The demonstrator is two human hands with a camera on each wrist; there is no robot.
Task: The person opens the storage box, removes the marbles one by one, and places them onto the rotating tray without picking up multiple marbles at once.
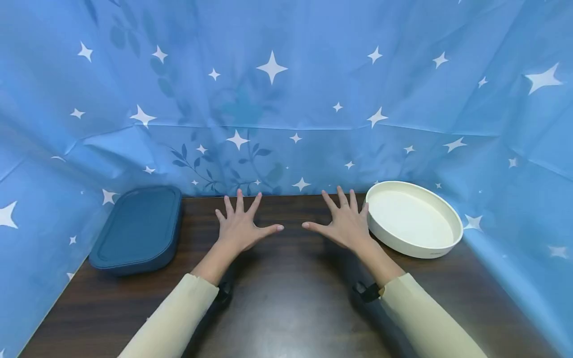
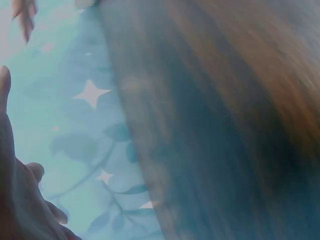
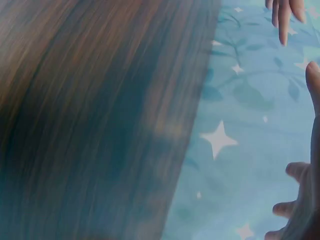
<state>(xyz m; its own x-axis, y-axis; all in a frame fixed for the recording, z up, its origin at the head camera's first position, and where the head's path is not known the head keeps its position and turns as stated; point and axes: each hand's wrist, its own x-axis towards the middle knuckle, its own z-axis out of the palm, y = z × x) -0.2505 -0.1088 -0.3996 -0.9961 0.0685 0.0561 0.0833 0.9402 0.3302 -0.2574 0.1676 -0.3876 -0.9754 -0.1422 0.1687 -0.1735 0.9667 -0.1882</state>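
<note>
Both hands are held out over the dark wooden table with fingers spread and nothing in them. My left hand (image 1: 239, 227) is left of centre, its thumb pointing right; the blue lidded box (image 1: 136, 228) stands some way to its left. My right hand (image 1: 348, 224) mirrors it, thumb pointing left. Its little finger overlaps the rim of the round cream tray (image 1: 414, 219) in the head view; I cannot tell whether they touch. In the left wrist view the left hand (image 2: 22, 200) shows at the lower left edge, and in the right wrist view the right hand (image 3: 305, 190) shows at the right edge.
The dark wooden table (image 1: 291, 298) reaches back to a blue curtain (image 1: 304, 99) printed with white stars and leaves. That curtain also hangs along the left and right sides. A dark band (image 1: 367, 292) circles the right wrist below a pale sleeve (image 1: 429, 313).
</note>
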